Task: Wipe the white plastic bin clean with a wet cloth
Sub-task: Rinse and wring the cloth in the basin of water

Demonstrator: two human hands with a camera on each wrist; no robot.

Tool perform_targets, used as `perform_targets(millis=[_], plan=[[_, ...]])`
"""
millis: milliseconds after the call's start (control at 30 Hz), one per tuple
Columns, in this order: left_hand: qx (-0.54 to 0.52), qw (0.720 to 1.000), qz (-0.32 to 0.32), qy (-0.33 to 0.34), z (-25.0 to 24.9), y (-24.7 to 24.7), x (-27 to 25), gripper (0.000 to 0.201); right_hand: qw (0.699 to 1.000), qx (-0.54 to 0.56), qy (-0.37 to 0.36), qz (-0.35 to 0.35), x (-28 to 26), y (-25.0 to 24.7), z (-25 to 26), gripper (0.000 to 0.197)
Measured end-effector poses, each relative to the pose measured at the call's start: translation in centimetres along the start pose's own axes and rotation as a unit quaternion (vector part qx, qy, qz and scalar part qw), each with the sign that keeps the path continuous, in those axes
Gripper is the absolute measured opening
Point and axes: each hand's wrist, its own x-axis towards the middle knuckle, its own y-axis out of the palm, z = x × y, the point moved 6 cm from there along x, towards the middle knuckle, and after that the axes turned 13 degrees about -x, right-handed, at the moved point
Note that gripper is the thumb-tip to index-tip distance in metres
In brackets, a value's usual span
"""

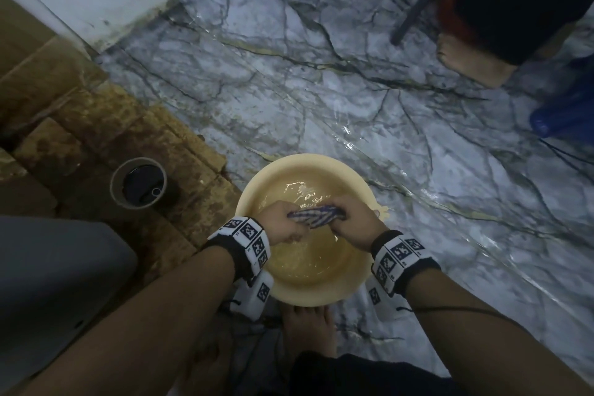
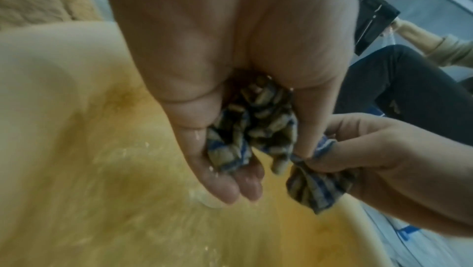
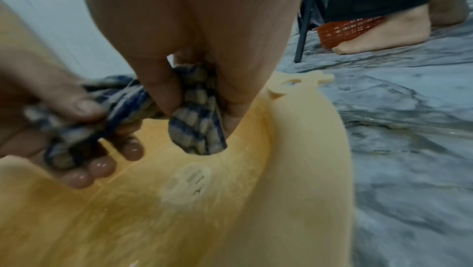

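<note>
Head view: round cream plastic basin [image 1: 257, 185] on grey marble floor [image 1: 353, 90], murky water inside. Left hand [image 1: 283, 222] and right hand [image 1: 353, 223] over basin, both sets of fingers [image 2: 230, 186] curled tight round blue-and-white striped wet cloth [image 1: 316, 215], bunched between them.

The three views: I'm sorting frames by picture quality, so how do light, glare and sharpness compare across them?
Head view: dim, dark at the edges, wide-angle bend; glare on the water in the basin and on the wet floor. Left wrist view: soft, the left hand and cloth blurred, background smeared. Right wrist view: brighter, the right hand soft, far floor blurred.
</note>
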Motion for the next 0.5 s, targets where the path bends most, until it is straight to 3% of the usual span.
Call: perform_targets(millis=[100, 233, 333, 500], plan=[[-0.043, 0.998, 0.015, -0.037, -0.2, 0.7, 0.0, 0.017, 0.998, -0.049, -0.026, -0.029, -0.3, 0.3, 0.6, 0.049], [-0.099, 0.994, 0.019, -0.037, -0.3, 1.1, 0.1, 0.017, 0.999, -0.011, -0.028, -0.043, -0.5, 0.8, 1.1, 0.058], [-0.044, 0.999, -0.011, 0.004, -0.1, 1.1, 0.2, 0.046, 0.998, 0.026, -0.018, -0.055, -0.5, 1.0, 1.2, 0.051], [0.042, 0.994, -0.072, 0.072, -0.4, 1.4, 0.1, 0.057, 0.993, 0.091, 0.005, -0.069, -0.5, 1.7, 1.3, 0.044]])
